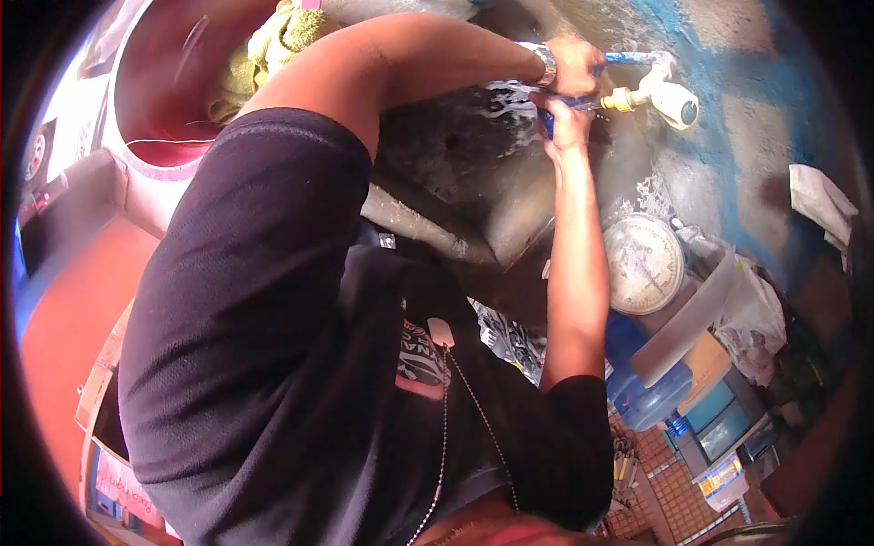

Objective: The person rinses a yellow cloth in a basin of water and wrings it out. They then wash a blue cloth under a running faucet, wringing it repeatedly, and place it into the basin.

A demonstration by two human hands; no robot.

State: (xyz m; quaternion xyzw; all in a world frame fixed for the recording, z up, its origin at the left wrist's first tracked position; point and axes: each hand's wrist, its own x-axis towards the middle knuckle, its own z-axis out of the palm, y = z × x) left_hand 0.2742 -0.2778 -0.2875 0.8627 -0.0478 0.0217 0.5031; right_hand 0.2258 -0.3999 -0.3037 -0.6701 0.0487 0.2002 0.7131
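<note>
My left hand (576,65), with a metal watch (546,65) at its wrist, is closed right by the tap (669,98). Just below and touching it, my right hand (571,127) is closed around a small dark blue thing (548,122), whose kind I cannot make out. Both hands are in front of the tap's yellow nozzle (619,99). Splashing water (512,98) shows beyond them over a wet grey basin (523,214). The fingers partly hide what lies between the hands.
A blue pipe (630,58) leads to the tap along the wall. A round dial scale (644,264), a plastic bag (751,323) and a blue water bottle (651,398) are at the right. A green towel (282,41) hangs by a reddish tub (164,68) at upper left.
</note>
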